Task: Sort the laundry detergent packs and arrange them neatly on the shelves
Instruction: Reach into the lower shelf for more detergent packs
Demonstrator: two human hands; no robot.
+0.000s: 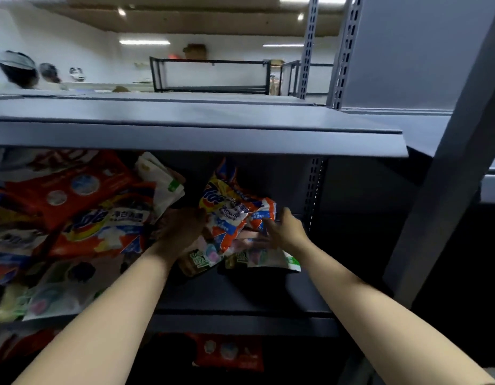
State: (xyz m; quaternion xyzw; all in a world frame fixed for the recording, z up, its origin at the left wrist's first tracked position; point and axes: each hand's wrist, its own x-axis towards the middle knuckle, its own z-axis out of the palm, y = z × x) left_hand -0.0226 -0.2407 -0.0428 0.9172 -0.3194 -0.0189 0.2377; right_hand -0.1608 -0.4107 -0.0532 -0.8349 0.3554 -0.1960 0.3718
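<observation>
Both bare forearms reach forward from the near edge, angling inward toward each other as they extend away. The left hand lies back-up, wrist nearly straight, its fingers curled down and out of sight. The right hand sits just to its right — thumb raised, fingers stretched leftward, blurred.

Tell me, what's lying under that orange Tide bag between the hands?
Under the orange Tide bag lie two flat white packs with green print. Their upper parts are covered by the bag and the hands, so anything further beneath is hidden.
</observation>
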